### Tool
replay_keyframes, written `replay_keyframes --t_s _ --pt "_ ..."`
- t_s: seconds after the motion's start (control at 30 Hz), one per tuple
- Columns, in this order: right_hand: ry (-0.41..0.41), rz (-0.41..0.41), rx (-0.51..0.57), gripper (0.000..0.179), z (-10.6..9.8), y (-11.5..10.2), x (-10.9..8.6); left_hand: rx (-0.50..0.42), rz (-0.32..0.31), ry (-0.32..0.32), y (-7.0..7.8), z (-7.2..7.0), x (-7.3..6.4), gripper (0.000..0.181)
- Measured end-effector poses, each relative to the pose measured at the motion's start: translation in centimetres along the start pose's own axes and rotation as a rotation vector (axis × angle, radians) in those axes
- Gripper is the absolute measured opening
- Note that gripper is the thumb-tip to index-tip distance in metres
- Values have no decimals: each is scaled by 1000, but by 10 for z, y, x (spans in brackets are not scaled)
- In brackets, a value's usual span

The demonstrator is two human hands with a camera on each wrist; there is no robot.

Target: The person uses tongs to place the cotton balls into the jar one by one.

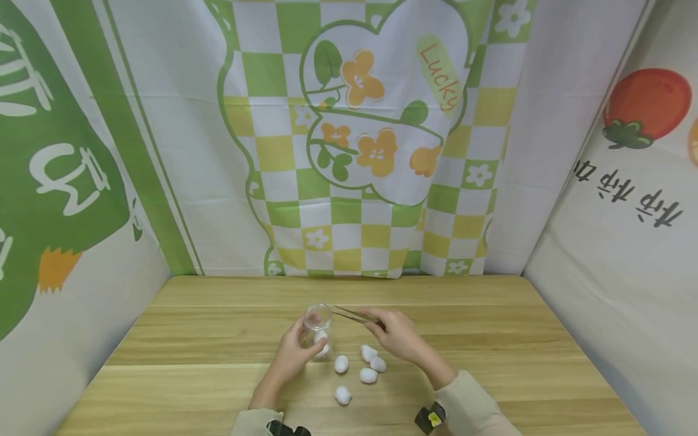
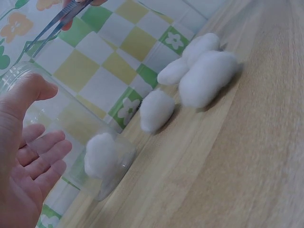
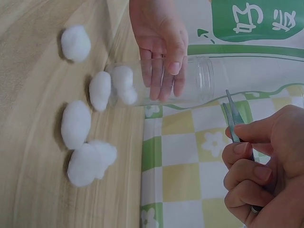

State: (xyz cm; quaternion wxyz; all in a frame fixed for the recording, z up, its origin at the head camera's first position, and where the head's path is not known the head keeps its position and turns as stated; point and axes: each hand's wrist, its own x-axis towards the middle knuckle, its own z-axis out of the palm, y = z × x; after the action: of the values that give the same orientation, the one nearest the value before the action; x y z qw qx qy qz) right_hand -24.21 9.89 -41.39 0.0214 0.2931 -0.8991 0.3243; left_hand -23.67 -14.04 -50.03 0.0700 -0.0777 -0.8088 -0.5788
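Note:
A clear jar (image 3: 192, 90) without a lid stands upright on the table, white cotton balls (image 3: 124, 85) at its bottom. My left hand (image 1: 293, 353) grips the jar's side, thumb in front and fingers behind. My right hand (image 1: 397, 335) pinches metal tweezers (image 1: 351, 315) between thumb and fingers. The tweezers' tips are slightly apart, with nothing between them, and point at the jar's rim from the right. Several loose cotton balls lie on the wood between the hands, one cotton ball (image 1: 341, 364) close beside the jar and another cotton ball (image 1: 343, 395) nearer me.
The wooden table (image 1: 218, 327) reaches back to a checkered cloth curtain (image 1: 360, 230). Printed cloth also hangs at the left and right sides. A group of loose cotton balls (image 1: 368, 375) lies below my right hand.

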Motion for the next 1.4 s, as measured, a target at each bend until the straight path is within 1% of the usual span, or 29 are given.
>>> replay_keyframes --t_s 0.27,0.57,0.8,1.13,1.33,1.4 --pt "-9 -17 28 33 0 7 -6 -15 -1 -1 0 0 1 65" --pt "-60 5 -22 33 7 12 -12 -24 6 0 0 0 1 63" --pt "-55 -12 -39 34 14 18 -17 -25 12 -2 0 0 1 64" --pt "-133 30 -4 32 20 20 -25 -4 -10 -9 -2 0 1 63" --pt "-144 44 -11 33 23 22 -27 5 -15 -18 -4 0 1 64" --pt "-149 33 -22 32 24 23 -28 2 -18 -19 -4 0 1 65"
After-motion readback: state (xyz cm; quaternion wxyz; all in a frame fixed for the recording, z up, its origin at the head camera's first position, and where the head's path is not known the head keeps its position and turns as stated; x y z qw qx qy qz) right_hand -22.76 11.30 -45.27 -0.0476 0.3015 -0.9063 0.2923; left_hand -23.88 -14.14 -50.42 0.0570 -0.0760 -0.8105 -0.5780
